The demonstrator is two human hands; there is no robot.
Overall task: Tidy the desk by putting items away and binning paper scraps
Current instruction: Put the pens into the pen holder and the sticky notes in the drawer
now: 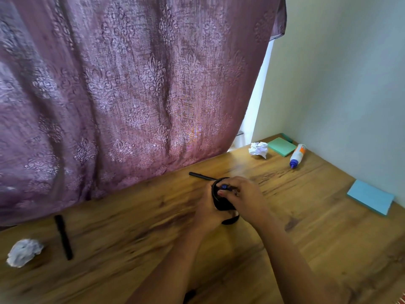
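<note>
Your left hand point(207, 208) is gripping the round black cup point(220, 205), right hand point(246, 198) pinching a blue-tipped pen point(224, 186), on the grainy wooden desk point(306, 220)

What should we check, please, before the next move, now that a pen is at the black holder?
1. Left grip holds the pen holder: ok.
2. Right grip pinches the blue-capped pen at its mouth: ok.
3. Pen fully inside: cannot tell, blurred.
4. Black pens stowed: not ok; one behind the holder, one far left.
5. Paper balls binned: not ok; one far left, one by the green notes.
</note>
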